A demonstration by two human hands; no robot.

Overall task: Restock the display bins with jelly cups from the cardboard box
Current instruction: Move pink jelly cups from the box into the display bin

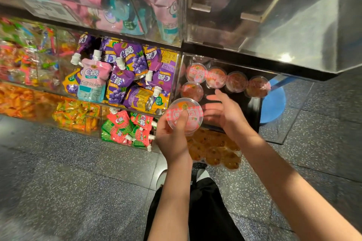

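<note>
Dim, motion-blurred edges, glare on steel

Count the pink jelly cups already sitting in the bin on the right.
5: four in a back row, one in front at the left. Another is in the left hand. More may be hidden.

A jelly cup [185,116] of clear plastic, round, with a pink-and-white checked lid bearing a small yellow emblem and pale peach-coloured contents, is tilted so its lid faces the camera. It sits just in front of the near left corner of a clear display bin [254,107] with a dark floor. Inside that bin five similar jelly cups [226,81] stand upright: four in a row along the back, touching or nearly touching side by side, and one in front of the leftmost. Their lids look pink to reddish. The cardboard box cannot be made out.
</note>
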